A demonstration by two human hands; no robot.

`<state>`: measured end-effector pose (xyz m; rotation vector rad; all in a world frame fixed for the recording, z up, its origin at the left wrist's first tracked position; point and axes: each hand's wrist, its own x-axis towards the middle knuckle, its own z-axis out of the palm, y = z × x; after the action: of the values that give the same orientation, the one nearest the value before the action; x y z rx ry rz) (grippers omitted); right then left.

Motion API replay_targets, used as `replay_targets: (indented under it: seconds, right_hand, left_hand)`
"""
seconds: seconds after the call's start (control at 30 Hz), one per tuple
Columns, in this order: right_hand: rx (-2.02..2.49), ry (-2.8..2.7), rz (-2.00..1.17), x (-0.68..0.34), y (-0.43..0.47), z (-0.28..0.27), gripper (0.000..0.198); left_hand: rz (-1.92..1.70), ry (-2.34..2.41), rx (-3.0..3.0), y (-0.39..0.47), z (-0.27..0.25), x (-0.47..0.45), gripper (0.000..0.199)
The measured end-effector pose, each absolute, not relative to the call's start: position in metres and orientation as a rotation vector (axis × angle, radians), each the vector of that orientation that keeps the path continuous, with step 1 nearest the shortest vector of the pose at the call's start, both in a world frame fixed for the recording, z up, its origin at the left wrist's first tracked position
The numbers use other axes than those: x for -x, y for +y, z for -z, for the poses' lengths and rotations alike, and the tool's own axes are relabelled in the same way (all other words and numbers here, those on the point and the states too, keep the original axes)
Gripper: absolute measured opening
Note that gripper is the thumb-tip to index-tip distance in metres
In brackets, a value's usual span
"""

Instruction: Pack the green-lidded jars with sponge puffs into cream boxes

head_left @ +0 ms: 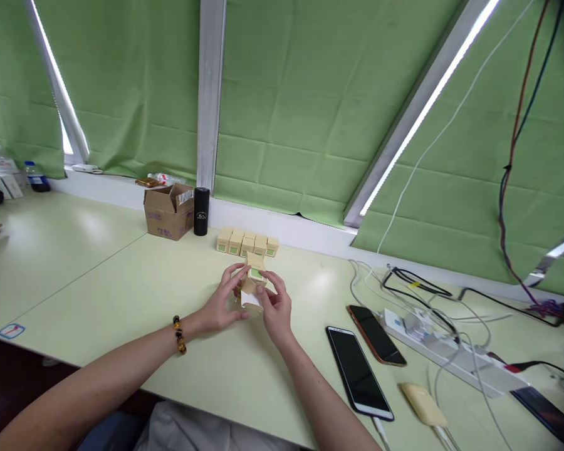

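Observation:
In front of me, over the table, a small tan cardboard box (255, 274) with a green label is held between both hands. Its flaps stand open, and a white flap shows at the end nearer to me. The fingertips of my left hand (222, 302) press on the box's left side, its thumb lower down by the white flap. My right hand (277, 305) grips the box's right side between thumb and fingers. Something clear and shiny, partly hidden, shows beside my left fingers. Just behind, several similar small boxes (248, 242) stand in a row.
An open brown carton (169, 216) and a black tumbler (201, 212) stand at the back left. To the right lie two phones (360, 373), a white power strip (451, 351), a cream-coloured case (423, 404) and tangled cables. Green blinds (286, 113) hang behind the table.

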<state>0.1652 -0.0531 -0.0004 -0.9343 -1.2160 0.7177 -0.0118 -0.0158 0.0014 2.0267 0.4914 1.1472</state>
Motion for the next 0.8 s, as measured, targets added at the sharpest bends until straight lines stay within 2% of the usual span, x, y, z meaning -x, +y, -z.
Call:
replay_targets:
  seconds: [0.2,0.3,0.8]
  right_hand:
    - [0.876,-1.297,-0.723,-0.1629,-0.0557,0.0017,0.038]
    - [0.815,-1.342,-0.751,-0.1627,-0.0588,0.0018,0.037]
    - [0.763,-1.411,-0.75,-0.1575,-0.0627,0.0037,0.041]
  left_hand:
    - [-1.254,0.514,-1.898,-0.0188,-0.0043,0.0079,0.065]
    - [-1.246,0.464,-1.773,-0.0216,-0.008,0.007,0.057]
    - [-1.171,0.383,-1.425,-0.0195,-0.0079,0.0052,0.051]
